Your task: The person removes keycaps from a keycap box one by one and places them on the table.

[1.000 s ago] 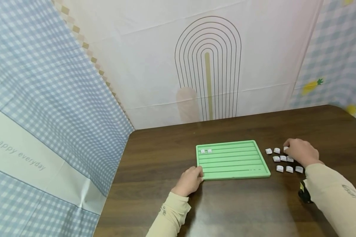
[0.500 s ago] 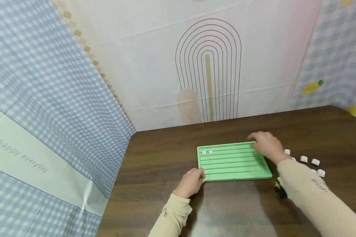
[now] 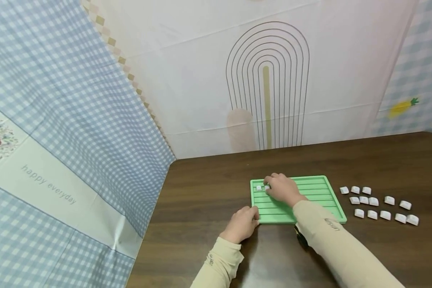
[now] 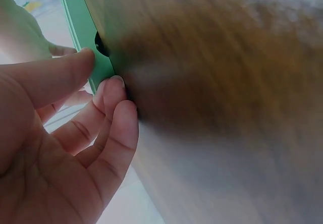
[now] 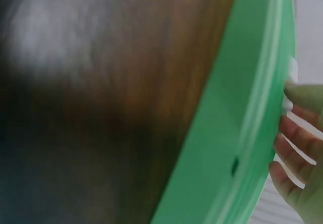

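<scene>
A green ridged tray (image 3: 318, 193) lies on the table, with a white keycap (image 3: 259, 188) on its top left ridge. My left hand (image 3: 241, 224) holds the tray by its near left corner. In the left wrist view the thumb (image 4: 65, 75) presses the green side wall and the other fingers are curled by its lower edge. Over the tray's upper left part, my right hand (image 3: 282, 189) pinches a small white keycap (image 5: 286, 104) between thumb and fingers. Another white keycap (image 3: 267, 187) shows at its fingertips in the head view. The hand hides much of the tray's middle.
Several loose white keycaps (image 3: 372, 201) lie in rough rows right of the tray on the brown wooden table (image 3: 201, 180). A patterned white cloth (image 3: 198, 80) hangs behind the table, and a blue checked cloth (image 3: 93, 100) hangs at the left.
My right hand has moved left from the loose keycaps, across the tray, to its upper left ridge. The left hand stays at the tray's corner. The head view has shifted slightly right.
</scene>
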### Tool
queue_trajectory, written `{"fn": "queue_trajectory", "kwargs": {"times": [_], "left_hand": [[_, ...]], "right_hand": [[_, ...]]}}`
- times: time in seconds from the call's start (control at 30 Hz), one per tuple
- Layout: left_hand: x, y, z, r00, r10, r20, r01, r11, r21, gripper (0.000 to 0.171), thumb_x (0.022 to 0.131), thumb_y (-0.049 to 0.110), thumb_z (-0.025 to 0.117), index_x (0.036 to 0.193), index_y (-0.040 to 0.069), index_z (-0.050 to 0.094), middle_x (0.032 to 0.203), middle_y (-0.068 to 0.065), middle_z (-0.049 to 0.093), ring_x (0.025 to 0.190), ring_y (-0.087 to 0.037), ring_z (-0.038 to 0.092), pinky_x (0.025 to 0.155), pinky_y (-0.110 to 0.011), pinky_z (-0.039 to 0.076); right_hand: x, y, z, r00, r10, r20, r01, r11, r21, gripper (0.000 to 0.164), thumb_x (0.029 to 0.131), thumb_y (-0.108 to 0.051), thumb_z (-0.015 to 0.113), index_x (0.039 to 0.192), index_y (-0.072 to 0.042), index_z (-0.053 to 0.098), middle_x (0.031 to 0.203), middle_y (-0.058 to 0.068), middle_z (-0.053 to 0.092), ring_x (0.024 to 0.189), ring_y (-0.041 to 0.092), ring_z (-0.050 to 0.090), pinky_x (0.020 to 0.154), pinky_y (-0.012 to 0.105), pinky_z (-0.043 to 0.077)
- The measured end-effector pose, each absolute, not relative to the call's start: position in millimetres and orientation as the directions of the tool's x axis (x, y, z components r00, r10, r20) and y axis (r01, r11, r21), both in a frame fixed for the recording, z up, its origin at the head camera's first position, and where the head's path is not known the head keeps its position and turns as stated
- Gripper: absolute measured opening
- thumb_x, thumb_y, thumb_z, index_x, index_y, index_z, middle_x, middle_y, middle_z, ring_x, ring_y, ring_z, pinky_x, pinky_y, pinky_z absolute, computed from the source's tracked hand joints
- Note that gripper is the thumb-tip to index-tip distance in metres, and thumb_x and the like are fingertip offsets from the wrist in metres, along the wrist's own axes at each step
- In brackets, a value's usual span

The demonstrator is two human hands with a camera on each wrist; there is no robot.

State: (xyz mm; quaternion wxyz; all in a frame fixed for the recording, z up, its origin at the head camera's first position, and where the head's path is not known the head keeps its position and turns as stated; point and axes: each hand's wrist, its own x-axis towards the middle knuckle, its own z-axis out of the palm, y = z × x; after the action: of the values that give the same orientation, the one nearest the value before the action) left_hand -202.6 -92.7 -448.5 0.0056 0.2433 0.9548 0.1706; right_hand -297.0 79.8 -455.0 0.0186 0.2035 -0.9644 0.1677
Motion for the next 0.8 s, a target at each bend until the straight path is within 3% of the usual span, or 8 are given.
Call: {"fn": "queue_trajectory", "kwargs": {"times": [0.17, 0.47, 0.67, 0.8], "left_hand": [[-201.3, -91.6, -449.6, -0.875, 0.475, 0.093, 0.478, 0.818, 0.320, 0.008, 0.082, 0.010, 0.065, 0.085, 0.008, 0.058, 0.080, -0.006, 0.061, 0.072, -0.018, 0.056, 0.058, -0.026, 0.047], [-202.1, -91.9, -451.0, -0.871, 0.482, 0.092, 0.484, 0.812, 0.326, 0.007, 0.083, 0.010, 0.064, 0.086, 0.007, 0.058, 0.081, -0.007, 0.062, 0.074, -0.019, 0.057, 0.059, -0.026, 0.048], [-203.7, -92.7, -450.5, -0.873, 0.481, 0.085, 0.480, 0.814, 0.327, 0.006, 0.084, 0.010, 0.063, 0.087, 0.008, 0.058, 0.082, -0.007, 0.062, 0.075, -0.018, 0.057, 0.060, -0.027, 0.049], [-204.5, -92.1, -449.5, -0.866, 0.492, 0.084, 0.490, 0.805, 0.336, 0.006, 0.085, 0.010, 0.063, 0.088, 0.007, 0.058, 0.083, -0.008, 0.062, 0.075, -0.019, 0.057, 0.060, -0.027, 0.049]], "right_hand": [[-290.8, 74.2, -456.9, -0.919, -0.364, 0.150, -0.392, 0.878, -0.275, 0.016, 0.084, -0.013, 0.062, 0.099, -0.007, 0.064, 0.099, 0.014, 0.063, 0.088, 0.031, 0.055, 0.062, 0.041, 0.052], [-289.5, 90.6, -450.0, -0.925, -0.328, 0.191, -0.375, 0.870, -0.320, 0.018, 0.084, -0.012, 0.060, 0.100, -0.005, 0.065, 0.097, 0.014, 0.065, 0.088, 0.031, 0.056, 0.064, 0.043, 0.053], [-292.7, 164.5, -432.0, -0.960, -0.222, 0.168, -0.269, 0.896, -0.354, 0.025, 0.084, -0.012, 0.053, 0.107, -0.004, 0.062, 0.105, 0.022, 0.063, 0.096, 0.041, 0.055, 0.067, 0.056, 0.051], [-285.9, 236.4, -427.2, -0.986, -0.121, 0.117, -0.154, 0.929, -0.335, 0.030, 0.087, -0.016, 0.049, 0.112, -0.002, 0.059, 0.107, 0.027, 0.061, 0.091, 0.043, 0.056, 0.055, 0.054, 0.049]]}}
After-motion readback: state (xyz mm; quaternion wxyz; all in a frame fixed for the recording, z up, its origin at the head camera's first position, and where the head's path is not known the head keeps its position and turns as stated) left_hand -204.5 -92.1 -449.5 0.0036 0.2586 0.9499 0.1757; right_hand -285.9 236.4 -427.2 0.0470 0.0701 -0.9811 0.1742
